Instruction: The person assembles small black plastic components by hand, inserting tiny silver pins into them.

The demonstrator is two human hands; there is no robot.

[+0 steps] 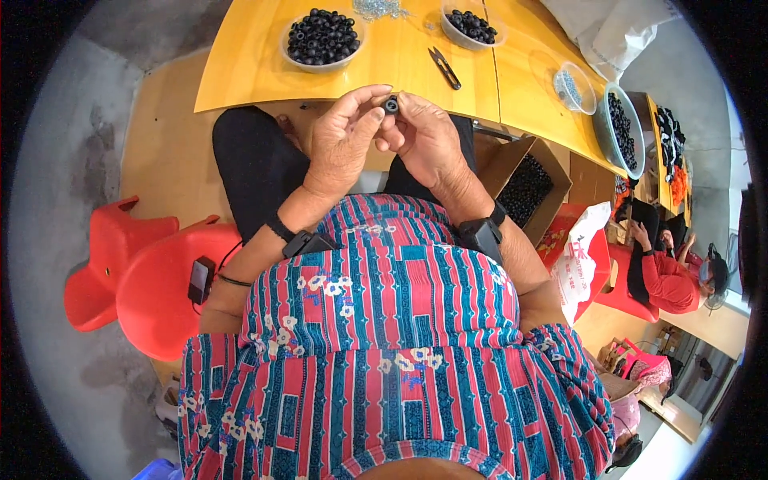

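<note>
Small black ring (391,105), apparently pinched between left hand (342,144) and right hand (424,140) fingertips.

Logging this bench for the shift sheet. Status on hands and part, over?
Left hand and right hand together pinching a small black ring above the table edge. Bowl of black rings and snips lie beyond. Nothing blocking.

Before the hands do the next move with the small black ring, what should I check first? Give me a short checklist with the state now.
1. Small black ring pinched between both hands: ok.
2. Left hand fingertips on the ring: ok.
3. Right hand grip secure: cannot tell, the fingers hide the contact.
4. Bowl of black rings on the yellow table, close ahead: ok.
5. Black snips lying apart from the hands: ok.
</note>
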